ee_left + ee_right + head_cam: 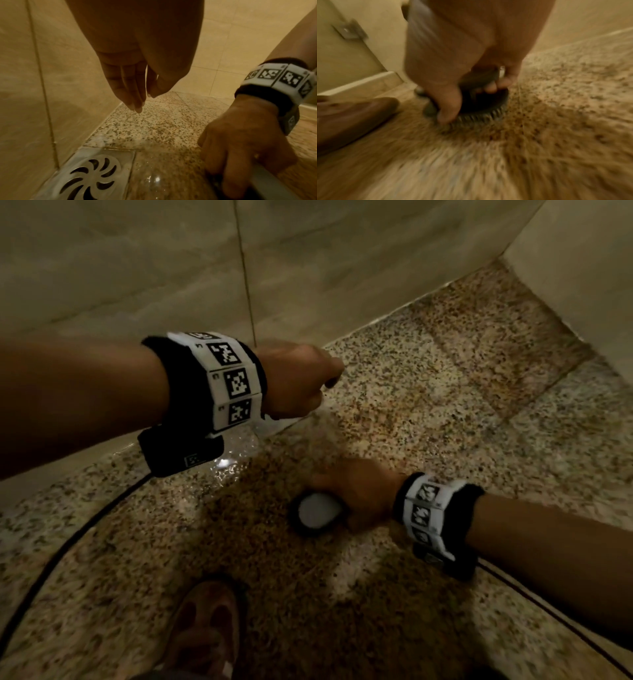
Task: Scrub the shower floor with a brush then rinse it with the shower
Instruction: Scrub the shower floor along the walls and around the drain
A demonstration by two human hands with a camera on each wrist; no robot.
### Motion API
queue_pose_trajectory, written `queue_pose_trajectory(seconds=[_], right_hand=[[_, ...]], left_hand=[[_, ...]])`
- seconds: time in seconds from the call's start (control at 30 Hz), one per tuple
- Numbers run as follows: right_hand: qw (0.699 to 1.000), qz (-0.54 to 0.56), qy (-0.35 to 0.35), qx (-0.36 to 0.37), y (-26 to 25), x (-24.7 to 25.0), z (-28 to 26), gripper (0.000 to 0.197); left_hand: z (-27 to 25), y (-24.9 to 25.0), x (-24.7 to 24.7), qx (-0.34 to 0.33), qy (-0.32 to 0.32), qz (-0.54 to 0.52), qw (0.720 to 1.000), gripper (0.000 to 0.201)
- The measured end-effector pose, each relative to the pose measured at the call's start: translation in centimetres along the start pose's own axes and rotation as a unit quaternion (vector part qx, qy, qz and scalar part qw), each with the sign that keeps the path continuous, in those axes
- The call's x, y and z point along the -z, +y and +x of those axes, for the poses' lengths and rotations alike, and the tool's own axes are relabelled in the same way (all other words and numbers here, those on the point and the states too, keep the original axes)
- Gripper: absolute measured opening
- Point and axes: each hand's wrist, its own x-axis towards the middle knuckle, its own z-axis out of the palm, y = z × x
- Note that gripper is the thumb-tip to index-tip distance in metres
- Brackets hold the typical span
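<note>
On the wet speckled floor (445,392), right hand (359,494) fingers (489,88) curl around the brush (481,105), best pressed flat; left hand (137,75) hangs loosely open, empty.

Speckled beige-brown granite-look shower floor (428,392): polished stone, wet and glossy near the drain.
Square silver drain cover with swirl slots (96,171): brushed metal, dull sheen.
Cream wall tiles (137,268): smooth, faintly veined, satin.
Round dark scrubbing brush (481,108): probably plastic, stiff bristles; view blurred.
</note>
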Motion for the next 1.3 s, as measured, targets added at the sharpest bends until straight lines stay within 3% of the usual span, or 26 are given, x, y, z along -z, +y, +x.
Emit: queue_pose_trajectory(seconds=[0.1,0.2,0.27,0.4,0.43,0.6,0.7,0.83,0.93,1.0,1.13,1.3], right_hand=[[0.983,0.097,0.138,-0.076,2.0,3.2,2.4,0.069],[0.979,0.068,0.171,-0.085,3.6,5.9,2.6,0.07],[0.986,0.061,0.147,-0.043,3.2,4.9,1.0,0.071],[0.998,-0.01,-0.028,0.049,0.7,-1.9,-2.0,0.074],[0.997,-0.038,-0.035,0.061,0.2,-2.9,-1.9,0.074],[0.993,0.031,0.114,-0.015,1.0,0.7,2.3,0.065],[0.984,0.045,0.166,-0.036,2.3,3.2,1.7,0.057],[0.996,0.025,0.081,0.034,0.4,1.0,-2.3,0.063],[0.992,-0.004,-0.019,0.124,-2.0,-2.0,-4.0,0.065],[0.983,-0.018,-0.038,0.176,-3.2,-3.2,-3.9,0.068],[0.988,-0.026,-0.031,0.151,-4.2,-3.7,-2.4,0.079],[0.992,-0.005,-0.008,0.128,-3.5,-2.6,-2.0,0.077]], left_hand=[[0.3,0.4,-0.1,0.005,0.012,0.009,1.0,0.02],[0.5,0.8,0.2,0.001,0.019,0.007,1.0,0.022],[0.4,0.5,0.3,0.001,0.035,-0.001,0.999,0.021],[-0.5,-1.0,0.0,0.015,0.044,-0.004,0.999,0.018],[-0.7,-1.6,-0.1,0.022,0.039,-0.003,0.999,0.018],[-0.8,-1.8,-0.8,0.059,0.018,0.016,0.998,0.017],[-0.3,-0.5,-0.6,0.036,0.013,0.003,0.999,0.02],[-0.2,0.1,-0.2,0.003,0.036,-0.007,0.999,0.016],[-0.3,0.8,-1.1,0.011,0.017,0.01,1.0,0.018],[-0.1,1.6,-2.1,0.004,-0.009,0.022,1.0,0.021],[0.6,4.2,-3.1,-0.029,-0.058,0.025,0.998,0.022],[2.2,7.5,-3.1,-0.078,-0.031,0.03,0.996,0.012]])
